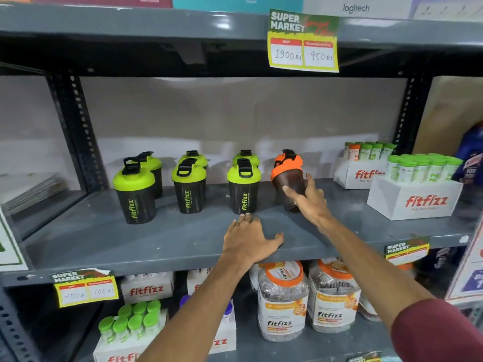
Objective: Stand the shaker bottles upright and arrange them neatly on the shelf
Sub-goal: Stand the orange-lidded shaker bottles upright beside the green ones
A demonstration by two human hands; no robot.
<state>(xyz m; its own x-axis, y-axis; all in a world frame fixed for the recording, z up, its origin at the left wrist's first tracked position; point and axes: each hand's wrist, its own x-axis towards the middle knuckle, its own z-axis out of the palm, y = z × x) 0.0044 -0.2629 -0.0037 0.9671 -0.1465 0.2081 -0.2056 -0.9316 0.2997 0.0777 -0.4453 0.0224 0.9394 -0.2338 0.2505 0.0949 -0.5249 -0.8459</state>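
Fingers of the right hand [307,197] are wrapped around the dark, smoky body of the orange-lidded shaker bottle [288,178], which is held clamped and tilted, its lid leaning toward the left and its base just above or barely touching the grey shelf [156,241]; contact at the base is hidden by the hand and cannot be told. The left hand [248,239] is laid flat on the shelf board near its front edge, fingers spread and closed on nothing, the fingertips just short of the nearest green-lidded shaker bottle [243,189]. Further left, five more green-lidded shakers are seen upright in front-and-back pairs, so that three pairs stand in a row. To the right, two white Fitfizz cartons [415,198] filled with green-capped tubes are set well apart from the shakers. The step in hand is judged to be the righting of the orange-lidded bottle, the last one not yet standing. The next move is judged to call for the bottle to be rotated until its base sits flat, set down in line with the front row beside the third pair, and released only once it is steady, with its neighbour left undisturbed.
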